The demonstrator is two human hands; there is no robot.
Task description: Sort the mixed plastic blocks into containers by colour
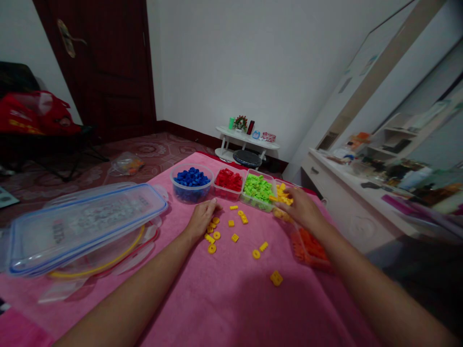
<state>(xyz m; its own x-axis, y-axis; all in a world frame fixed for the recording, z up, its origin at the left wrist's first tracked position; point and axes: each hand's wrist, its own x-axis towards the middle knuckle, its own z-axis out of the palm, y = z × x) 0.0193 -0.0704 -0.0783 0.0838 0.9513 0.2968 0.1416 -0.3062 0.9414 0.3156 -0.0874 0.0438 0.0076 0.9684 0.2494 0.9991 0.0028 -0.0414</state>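
My left hand [203, 219] rests on the pink cloth, its fingers curled together beside a loose group of yellow toy building pieces [216, 235]. Whatever those fingers hold, if anything, is hidden. Over a clear tub of yellow pieces [284, 195], my right hand [303, 208] has its fingers bent around a yellow toy piece [273, 198] at the tub's left side. Several more yellow pieces, round and square, lie scattered between the hands, with one square piece [276, 278] closest to me.
Along the far side stand tubs of blue pieces [191, 178], red pieces [229, 180] and green pieces [258, 189]. An orange-filled tub [310, 248] sits under my right forearm. Stacked lids [90, 226] cover the left of the table. A white dresser [347, 188] stands at right.
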